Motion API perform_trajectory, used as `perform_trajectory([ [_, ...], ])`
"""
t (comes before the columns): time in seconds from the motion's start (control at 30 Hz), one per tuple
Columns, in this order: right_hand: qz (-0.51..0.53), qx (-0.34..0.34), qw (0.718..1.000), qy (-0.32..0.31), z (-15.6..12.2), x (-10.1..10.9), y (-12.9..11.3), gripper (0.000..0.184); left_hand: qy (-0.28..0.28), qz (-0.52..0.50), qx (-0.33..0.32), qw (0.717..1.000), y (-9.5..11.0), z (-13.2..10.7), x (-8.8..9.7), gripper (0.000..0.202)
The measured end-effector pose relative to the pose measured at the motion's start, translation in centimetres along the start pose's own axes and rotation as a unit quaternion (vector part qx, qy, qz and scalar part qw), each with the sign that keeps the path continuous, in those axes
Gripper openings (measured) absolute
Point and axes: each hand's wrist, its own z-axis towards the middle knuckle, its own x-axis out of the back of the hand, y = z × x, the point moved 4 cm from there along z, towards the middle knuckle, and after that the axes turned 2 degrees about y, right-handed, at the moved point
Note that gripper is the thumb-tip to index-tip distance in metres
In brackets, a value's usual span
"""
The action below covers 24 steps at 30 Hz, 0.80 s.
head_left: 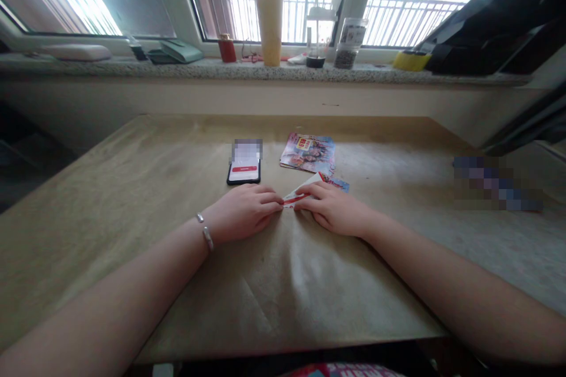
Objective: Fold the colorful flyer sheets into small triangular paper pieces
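Observation:
A small printed paper (289,199), partly folded, lies on the table between my two hands. Its white side with red print faces up, and a blue printed part sticks out beyond my right hand. My left hand (247,212) has its fingers drawn together at the paper's left corner. Across the paper's right part, the bent fingers of my right hand (333,206) hold it down against the tabletop. My right fingers hide part of the fold. Just behind the paper is a stack of colourful printed sheets (308,153).
A phone (244,169) with its screen lit lies beyond my left hand. A blurred flat item (495,184) is at the table's right. On the windowsill (177,70) stand a tall yellowish cup (269,20), a red container (227,49) and clear containers (347,44).

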Motion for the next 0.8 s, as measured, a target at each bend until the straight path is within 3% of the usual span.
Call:
perform_trajectory([
  [0.57,-0.036,0.004,0.999,-0.002,-0.30,0.84,0.43,0.030,0.019,-0.014,0.009,1.000,-0.20,-0.20,-0.42,0.026],
  [0.8,-0.021,0.010,1.000,-0.001,-0.32,0.64,0.65,0.031,0.002,-0.003,0.011,1.000,-0.29,-0.13,-0.24,0.026],
])
